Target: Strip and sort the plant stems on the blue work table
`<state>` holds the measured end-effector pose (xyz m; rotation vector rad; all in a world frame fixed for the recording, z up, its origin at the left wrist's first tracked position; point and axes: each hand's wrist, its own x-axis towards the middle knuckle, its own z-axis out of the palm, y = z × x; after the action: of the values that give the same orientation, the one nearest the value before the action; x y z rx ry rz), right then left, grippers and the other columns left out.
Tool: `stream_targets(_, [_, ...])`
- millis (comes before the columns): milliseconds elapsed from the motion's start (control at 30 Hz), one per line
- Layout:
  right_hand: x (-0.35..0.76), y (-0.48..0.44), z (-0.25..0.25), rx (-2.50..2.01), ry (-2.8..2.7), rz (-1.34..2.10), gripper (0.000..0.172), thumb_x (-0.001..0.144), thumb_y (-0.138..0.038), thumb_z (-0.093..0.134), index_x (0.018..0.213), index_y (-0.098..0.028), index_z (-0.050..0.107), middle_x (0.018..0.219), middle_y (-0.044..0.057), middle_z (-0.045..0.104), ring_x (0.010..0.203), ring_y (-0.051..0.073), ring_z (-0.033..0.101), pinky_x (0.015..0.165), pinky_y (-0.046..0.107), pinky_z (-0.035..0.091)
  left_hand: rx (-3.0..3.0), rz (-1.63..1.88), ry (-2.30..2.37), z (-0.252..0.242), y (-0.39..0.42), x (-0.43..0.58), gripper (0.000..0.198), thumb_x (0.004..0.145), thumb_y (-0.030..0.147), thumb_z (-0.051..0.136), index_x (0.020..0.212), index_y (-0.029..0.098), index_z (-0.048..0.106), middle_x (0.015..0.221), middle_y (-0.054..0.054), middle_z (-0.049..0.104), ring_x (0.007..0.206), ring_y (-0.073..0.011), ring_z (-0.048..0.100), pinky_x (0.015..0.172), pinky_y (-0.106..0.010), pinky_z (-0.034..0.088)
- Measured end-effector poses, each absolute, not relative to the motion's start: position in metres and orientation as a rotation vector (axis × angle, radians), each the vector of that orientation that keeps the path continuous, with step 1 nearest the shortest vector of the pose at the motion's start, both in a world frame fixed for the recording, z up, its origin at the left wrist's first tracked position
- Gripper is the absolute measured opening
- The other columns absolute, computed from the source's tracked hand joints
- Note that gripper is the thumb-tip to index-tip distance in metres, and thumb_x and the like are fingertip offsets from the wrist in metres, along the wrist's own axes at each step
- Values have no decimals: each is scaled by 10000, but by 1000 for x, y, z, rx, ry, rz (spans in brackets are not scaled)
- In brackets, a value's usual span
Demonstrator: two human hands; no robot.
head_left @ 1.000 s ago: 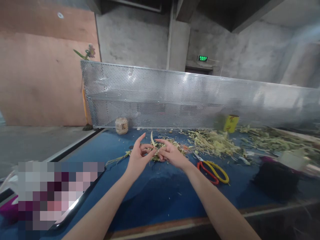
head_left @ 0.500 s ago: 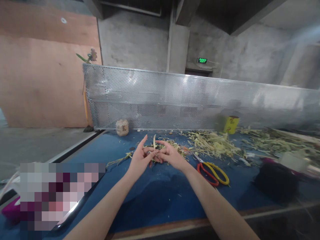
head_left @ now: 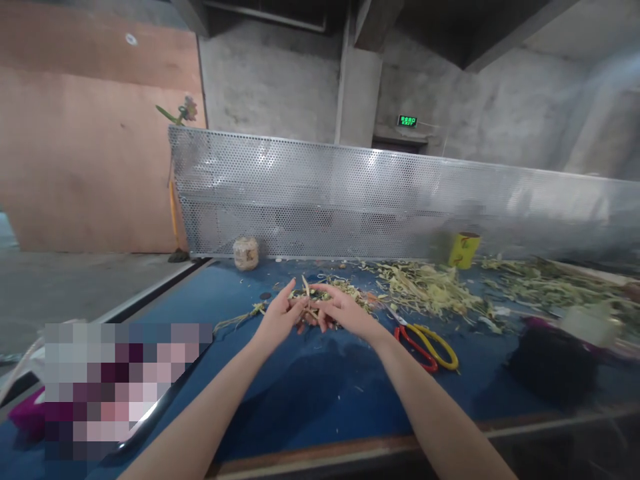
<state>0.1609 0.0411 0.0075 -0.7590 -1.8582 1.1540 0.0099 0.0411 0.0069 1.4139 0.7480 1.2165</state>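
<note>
My left hand (head_left: 279,320) has curled its spread fingers in, meeting my right hand (head_left: 346,313) to pinch this thin strip (head_left: 305,288), and an uneven tug could snap it.

One camera, worn on the person's head, looks forward and slightly down across the blue surface (head_left: 320,407) toward the perforated metal screen (head_left: 400,200). It sits close: both forearms enter from the bottom edge, and the left hand (head_left: 277,320) and right hand (head_left: 347,312) meet just short of the screen.
</note>
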Motion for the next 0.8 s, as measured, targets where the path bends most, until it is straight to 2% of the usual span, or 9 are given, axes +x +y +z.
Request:
stream_targets(133, [162,44,7,-861,-1869,938,275,761,-397,506,888,-176,611,622,0,532,562,107,488,543,237,375,1337,1163,752,5,39,14,734,762,323,506,1338,143,89,506,39,542,446,-111,514,310,-173,309])
stream_targets(233, [163,46,5,-849,-1847,745,217,705,-370,585,803,-191,658,771,33,550,716,140,508,643,260,392,1362,1133,746,5,36,15,761,746,356,526,1336,142,96,502,39,536,451,-116,510,303,-175,313])
stream_targets(300, [163,47,5,-837,-1814,689,180,694,-340,603,772,-191,668,801,37,541,736,140,508,654,257,392,1431,1117,740,6,34,14,768,733,365,541,1327,129,115,487,43,539,420,-103,491,311,-173,322])
stream_targets(400, [161,47,5,-821,-1759,660,137,703,-298,597,679,-179,661,708,25,546,677,129,511,633,248,394,1500,1117,753,9,32,14,751,701,350,581,1295,119,185,517,40,562,386,-81,468,309,-164,325])
stream_targets(533, [158,47,5,-809,-1737,553,186,727,-268,572,581,-168,630,596,16,560,611,124,516,602,239,395,1475,1175,746,9,34,14,700,656,313,626,1232,118,280,633,4,601,501,-111,550,325,-163,353])
stream_targets(667, [153,45,2,-808,-1693,406,197,732,-231,564,555,-163,618,581,17,569,601,121,522,591,230,395,1346,1141,692,5,38,13,614,633,274,656,1152,130,363,678,-10,612,587,-128,594,427,-186,421])
stream_targets(800, [148,41,0,-792,-1643,292,232,735,-212,552,510,-165,584,543,5,512,582,115,490,562,223,380,1234,1083,658,3,36,13,611,596,223,693,1119,127,393,706,-17,622,653,-140,606,503,-206,443])
